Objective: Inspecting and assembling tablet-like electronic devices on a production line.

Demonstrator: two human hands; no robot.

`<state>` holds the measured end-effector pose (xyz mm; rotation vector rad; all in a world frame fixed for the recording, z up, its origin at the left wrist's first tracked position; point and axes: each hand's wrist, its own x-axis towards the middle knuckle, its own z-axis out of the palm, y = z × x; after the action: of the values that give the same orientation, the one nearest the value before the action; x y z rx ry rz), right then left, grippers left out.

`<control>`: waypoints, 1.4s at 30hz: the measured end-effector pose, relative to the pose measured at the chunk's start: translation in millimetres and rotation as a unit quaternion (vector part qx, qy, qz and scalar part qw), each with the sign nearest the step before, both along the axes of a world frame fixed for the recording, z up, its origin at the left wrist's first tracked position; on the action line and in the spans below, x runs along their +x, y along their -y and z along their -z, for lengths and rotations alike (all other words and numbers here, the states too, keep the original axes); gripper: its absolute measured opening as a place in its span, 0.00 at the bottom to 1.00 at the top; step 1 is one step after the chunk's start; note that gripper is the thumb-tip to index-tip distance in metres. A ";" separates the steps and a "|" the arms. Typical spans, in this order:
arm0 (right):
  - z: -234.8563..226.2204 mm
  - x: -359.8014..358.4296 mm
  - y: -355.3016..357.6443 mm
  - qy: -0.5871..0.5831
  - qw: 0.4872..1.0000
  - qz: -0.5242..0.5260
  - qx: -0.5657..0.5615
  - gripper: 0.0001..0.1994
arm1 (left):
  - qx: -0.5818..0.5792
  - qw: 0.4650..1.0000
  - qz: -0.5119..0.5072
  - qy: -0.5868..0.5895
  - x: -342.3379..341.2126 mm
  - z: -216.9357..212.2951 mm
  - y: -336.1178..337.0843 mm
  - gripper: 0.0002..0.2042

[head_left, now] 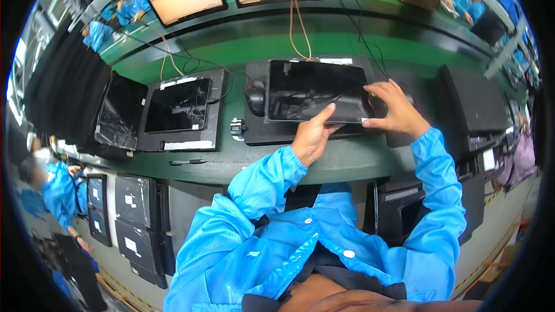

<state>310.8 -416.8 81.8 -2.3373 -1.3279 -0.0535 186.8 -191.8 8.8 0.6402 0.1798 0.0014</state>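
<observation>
Stacked panels (134, 219): dark wrapped units stand on a lower shelf at 7 o'clock of the frame, well apart from the person's hands; no risk from them as things lie.
Left tablet (176, 106): lies in its black tray on the green bench (347, 162) at 9 o'clock of the held tablet, with a cable running to it; a sweeping sleeve could probably snag that cable.
Pen (188, 162): lies loose near the bench's front edge, at 8 o'clock of the held tablet; a nudge from the left forearm could roll it off.
Mouse (255, 101): sits just beside the held tablet's left edge; it could be knocked if the tablet shifts left.
Left hand (311, 137): fingers spread, index fingertip pressing the glass near the tablet's lower edge, gripping nothing; a hard press could tip the tablet on its fixture.
Held tablet (317, 91): dark screen, resting on a black fixture (260, 133) at 12 o'clock of the person's chest, an orange cable (298, 29) reaching its top edge; a pull toward the person could strain that cable.
Right hand (393, 112): clamped on the tablet's right edge, thumb below, fingers over the top; a slip there could likely drop that corner onto the fixture.
</observation>
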 end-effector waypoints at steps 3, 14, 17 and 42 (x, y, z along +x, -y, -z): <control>10.0 14.5 1.8 -0.015 1.000 -0.016 0.011 0.42 | -0.012 1.000 0.008 -0.004 20.8 6.8 -0.8 0.14; 17.1 39.2 -0.8 0.013 0.998 -0.021 -0.052 0.39 | 0.190 0.945 0.252 -0.078 -16.1 -23.9 -35.7 0.13; 28.5 32.0 1.0 0.016 0.998 -0.007 -0.058 0.38 | 0.711 0.682 -0.102 0.138 -53.0 -24.4 -42.5 0.15; 66.4 -219.1 -348.4 0.103 0.946 -0.301 0.054 0.06 | 0.810 0.273 -0.438 -0.279 -377.9 23.2 -226.3 0.18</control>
<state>91.7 -68.4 15.4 -1.7819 -2.0331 -0.1786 -191.1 34.4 -14.4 2.5885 1.3524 1.2682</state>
